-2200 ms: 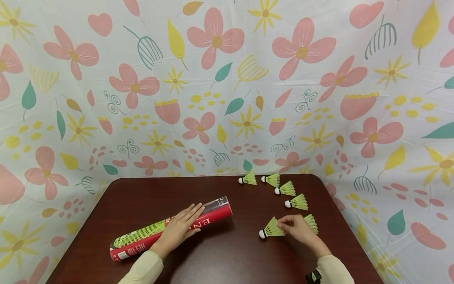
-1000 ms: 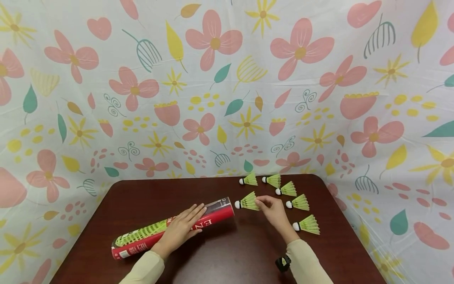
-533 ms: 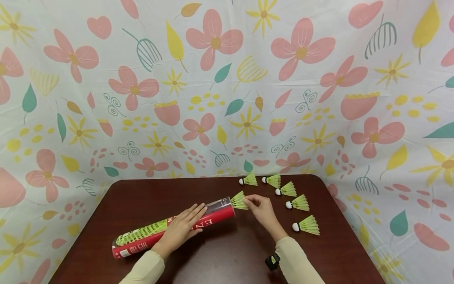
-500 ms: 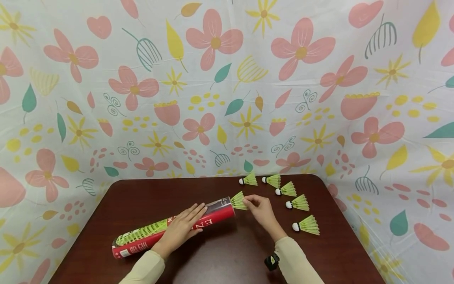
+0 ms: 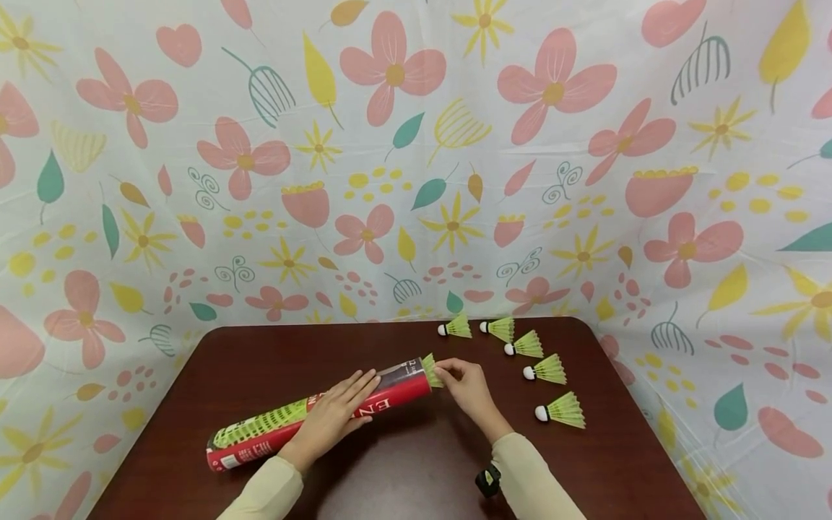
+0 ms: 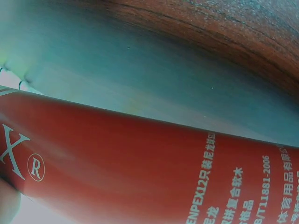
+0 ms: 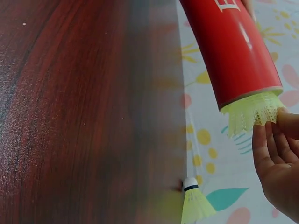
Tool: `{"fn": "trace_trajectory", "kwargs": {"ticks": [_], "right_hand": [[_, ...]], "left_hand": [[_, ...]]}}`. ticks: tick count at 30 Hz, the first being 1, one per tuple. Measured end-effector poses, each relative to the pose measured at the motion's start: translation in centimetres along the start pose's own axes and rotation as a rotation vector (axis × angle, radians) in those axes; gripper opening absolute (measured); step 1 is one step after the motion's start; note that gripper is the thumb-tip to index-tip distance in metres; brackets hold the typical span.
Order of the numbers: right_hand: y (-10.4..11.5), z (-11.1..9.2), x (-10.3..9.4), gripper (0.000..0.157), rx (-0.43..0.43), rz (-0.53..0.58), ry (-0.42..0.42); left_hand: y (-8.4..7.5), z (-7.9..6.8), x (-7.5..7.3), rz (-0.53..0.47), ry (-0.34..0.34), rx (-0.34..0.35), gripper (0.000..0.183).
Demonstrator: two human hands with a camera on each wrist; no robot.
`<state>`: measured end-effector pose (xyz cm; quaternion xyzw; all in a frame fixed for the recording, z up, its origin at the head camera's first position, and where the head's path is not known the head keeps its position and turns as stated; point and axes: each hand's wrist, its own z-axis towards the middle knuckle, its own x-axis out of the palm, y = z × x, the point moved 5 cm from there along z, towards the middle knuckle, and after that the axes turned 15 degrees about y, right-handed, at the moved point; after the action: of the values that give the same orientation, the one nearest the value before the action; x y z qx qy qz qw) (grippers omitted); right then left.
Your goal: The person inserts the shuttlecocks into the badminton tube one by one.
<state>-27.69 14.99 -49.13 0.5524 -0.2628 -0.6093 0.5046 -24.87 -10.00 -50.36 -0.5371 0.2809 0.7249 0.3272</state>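
Observation:
A red tube (image 5: 396,393) with a shuttlecock picture printed on it lies slantwise on the table. My left hand (image 5: 334,415) rests on top of the tube, its fingers laid straight across. At the tube's right end, a yellow-green shuttlecock (image 5: 430,370) sits mostly inside, with only the skirt's edge showing. My right hand (image 5: 469,390) pinches that edge between thumb and fingers. In the right wrist view, the skirt (image 7: 252,112) pokes out of the tube's mouth, and the fingertips hold its rim. The cork is hidden inside the tube.
Several loose shuttlecocks lie at the right of the dark wooden table (image 5: 403,477): one near the right hand (image 5: 562,412), others (image 5: 546,370) curving toward the back edge. A floral cloth (image 5: 416,180) hangs behind the table.
My right hand picked up a shuttlecock from the right, carried it left to the tube's mouth and pushed it in cork first. My left hand has stayed on the tube.

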Motion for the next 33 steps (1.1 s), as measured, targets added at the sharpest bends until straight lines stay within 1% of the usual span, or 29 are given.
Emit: {"fn": "trace_trajectory", "kwargs": {"ticks": [2, 4, 7, 10, 16, 19, 27, 33], "right_hand": [[0.2, 0.0, 0.0, 0.006, -0.004, -0.031, -0.011], [0.3, 0.0, -0.1, 0.005, -0.01, -0.09, -0.023], [0.5, 0.0, -0.1, 0.005, -0.018, -0.198, -0.037], [0.6, 0.0, 0.1, 0.005, -0.015, -0.255, -0.03], [0.7, -0.1, 0.6, 0.006, 0.01, -0.217, 0.015], [0.7, -0.1, 0.8, 0.007, 0.019, -0.195, 0.024], [0.7, 0.1, 0.9, 0.009, 0.005, -0.162, 0.023], [0.4, 0.1, 0.9, 0.01, 0.02, -0.102, 0.066]], "left_hand": [[0.1, 0.0, 0.0, 0.003, 0.004, -0.006, 0.077], [0.1, -0.1, 0.1, 0.003, 0.007, -0.004, 0.079], [0.1, -0.2, 0.1, 0.011, 0.013, 0.003, 0.073], [0.0, -0.2, 0.1, 0.011, 0.01, 0.011, 0.068], [-0.2, 0.0, 0.0, 0.01, 0.012, 0.01, 0.069], [-0.3, 0.1, 0.0, 0.013, 0.014, 0.012, 0.069], [-0.3, 0.3, 0.0, 0.007, 0.014, 0.021, 0.073], [-0.3, 0.2, 0.0, 0.0, 0.007, 0.024, 0.07]]}}
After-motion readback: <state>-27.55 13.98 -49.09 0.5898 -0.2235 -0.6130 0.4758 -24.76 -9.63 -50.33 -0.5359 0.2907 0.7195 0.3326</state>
